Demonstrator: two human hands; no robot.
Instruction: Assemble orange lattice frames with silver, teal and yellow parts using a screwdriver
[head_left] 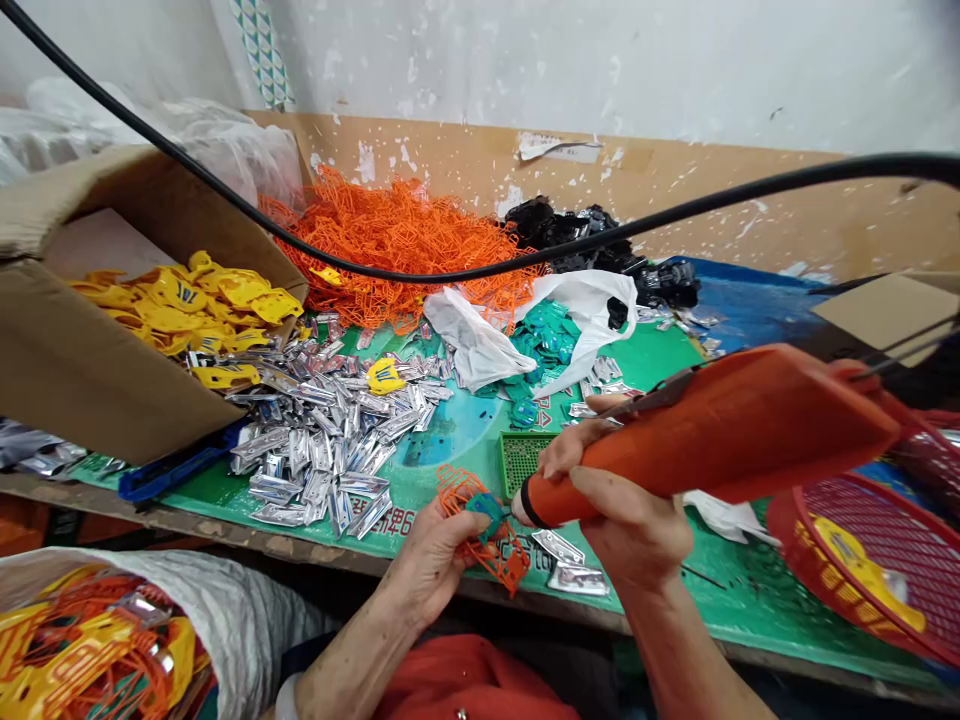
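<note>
Orange frame (512, 566) at the green table's (750, 595) front edge bore a teal piece (487, 510) | left hand (429, 555) pinched both | right hand (637, 525) encircled red driver (720, 435), tip at piece | judged midway: piece placed, fastening unclear; orange heap (397, 235) lay unjoined

A pale, flecked wall (712, 70) with a tan lower band (465, 155) backs the green-topped table (652, 350).
</note>
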